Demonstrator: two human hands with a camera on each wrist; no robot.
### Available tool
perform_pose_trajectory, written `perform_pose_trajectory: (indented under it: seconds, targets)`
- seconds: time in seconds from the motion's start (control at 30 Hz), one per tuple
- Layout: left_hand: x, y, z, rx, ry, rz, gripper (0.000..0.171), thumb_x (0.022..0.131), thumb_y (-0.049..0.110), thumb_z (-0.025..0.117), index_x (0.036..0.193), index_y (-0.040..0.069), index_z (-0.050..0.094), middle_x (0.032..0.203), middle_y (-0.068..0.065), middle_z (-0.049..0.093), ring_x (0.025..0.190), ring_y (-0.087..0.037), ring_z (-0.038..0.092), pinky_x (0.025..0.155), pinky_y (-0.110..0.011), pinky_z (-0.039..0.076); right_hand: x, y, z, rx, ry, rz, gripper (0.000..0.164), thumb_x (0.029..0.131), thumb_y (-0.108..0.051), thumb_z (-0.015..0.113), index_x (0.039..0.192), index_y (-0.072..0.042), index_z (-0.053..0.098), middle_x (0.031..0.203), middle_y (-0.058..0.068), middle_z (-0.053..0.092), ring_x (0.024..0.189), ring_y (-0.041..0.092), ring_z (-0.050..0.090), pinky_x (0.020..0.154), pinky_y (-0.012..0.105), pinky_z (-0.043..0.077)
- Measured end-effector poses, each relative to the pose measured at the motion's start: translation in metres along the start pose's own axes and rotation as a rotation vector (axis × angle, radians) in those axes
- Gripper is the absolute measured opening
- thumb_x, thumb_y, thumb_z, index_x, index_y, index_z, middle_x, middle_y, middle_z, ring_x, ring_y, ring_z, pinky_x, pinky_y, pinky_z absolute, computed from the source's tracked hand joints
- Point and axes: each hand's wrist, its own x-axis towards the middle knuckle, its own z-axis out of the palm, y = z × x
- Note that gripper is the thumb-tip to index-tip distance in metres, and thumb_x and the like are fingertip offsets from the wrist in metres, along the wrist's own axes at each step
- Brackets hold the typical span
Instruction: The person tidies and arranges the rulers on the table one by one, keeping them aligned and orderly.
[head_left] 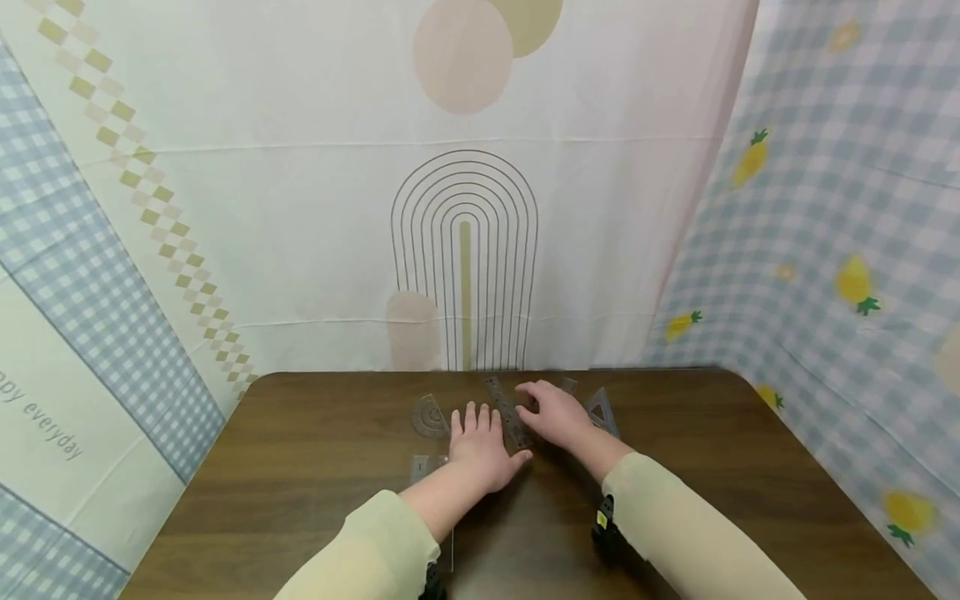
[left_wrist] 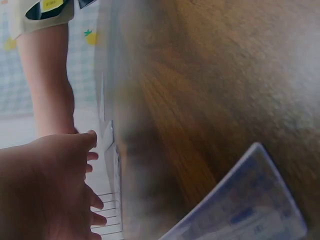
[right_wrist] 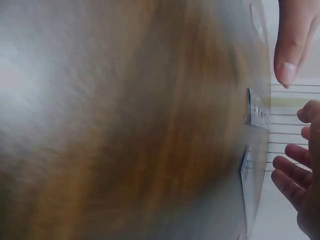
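Note:
My left hand [head_left: 480,454] is spread with its fingers straight, low over the tabletop. Just beyond its fingers lies a clear protractor [head_left: 429,419], and a clear ruler [head_left: 506,412] slants between the two hands. My right hand [head_left: 558,414] hovers beside that ruler, fingers loosely bent. In the right wrist view the right hand [right_wrist: 302,185] has nothing between its fingers. A clear set square [head_left: 602,410] lies to the right of it. Partly hidden by the left forearm is another clear piece [head_left: 419,467]. A clear plastic corner [left_wrist: 255,210] shows close up in the left wrist view.
The brown wooden table [head_left: 300,492] has rounded far corners and meets a patterned cloth [head_left: 315,233] behind. Checked cloth [head_left: 825,250] hangs on the right. Behind the right hand, the end of another clear piece [head_left: 569,385] peeks out.

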Motion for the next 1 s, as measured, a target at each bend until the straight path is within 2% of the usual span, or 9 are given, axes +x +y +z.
perform_pose_trajectory:
  seconds: [0.07,0.2,0.5,0.77,1.0]
  targets:
    - [0.002,0.001,0.001,0.017,-0.017,-0.013,0.092,0.09,0.076,0.04,0.156,0.012,0.033,0.161,-0.011,0.028,0.15,-0.034,0.014,0.118,-0.056,0.01,0.006,0.001,0.0,-0.056,-0.011,-0.023,0.041,0.095,-0.032,0.066,0.133,-0.017,0.062,0.108,0.0,0.062,0.093,0.017,0.06,0.081,0.041,0.051]
    - [0.006,0.004,0.003,0.04,-0.054,-0.023,0.093,0.09,0.077,0.039,0.157,0.013,0.031,0.162,-0.01,0.026,0.151,-0.033,0.014,0.118,-0.056,0.01,0.015,0.001,0.0,-0.089,-0.044,-0.043,0.043,0.095,-0.033,0.067,0.134,-0.016,0.062,0.123,0.006,0.061,0.11,0.025,0.06,0.092,0.047,0.049]
    - [0.013,0.006,0.008,0.06,-0.077,-0.029,0.092,0.089,0.078,0.039,0.157,0.016,0.033,0.162,-0.009,0.026,0.151,-0.032,0.013,0.118,-0.056,0.01,0.038,0.008,0.004,-0.127,-0.159,-0.057,0.047,0.097,-0.033,0.062,0.141,-0.019,0.057,0.144,0.011,0.05,0.132,0.033,0.048,0.105,0.052,0.04]
    - [0.02,0.007,0.012,0.076,-0.073,-0.029,0.097,0.087,0.082,0.036,0.158,0.016,0.03,0.162,-0.009,0.025,0.151,-0.032,0.012,0.118,-0.056,0.009,0.057,0.007,0.004,-0.149,-0.235,-0.051,0.052,0.098,-0.032,0.057,0.147,-0.021,0.05,0.152,0.014,0.042,0.139,0.037,0.038,0.109,0.057,0.032]
    - [0.024,0.008,0.016,0.087,-0.09,-0.047,0.097,0.087,0.083,0.034,0.158,0.017,0.027,0.163,-0.008,0.023,0.151,-0.032,0.011,0.118,-0.056,0.009,0.069,0.006,0.007,-0.175,-0.302,-0.051,0.055,0.097,-0.033,0.056,0.15,-0.021,0.046,0.153,0.018,0.038,0.14,0.04,0.035,0.11,0.058,0.031]
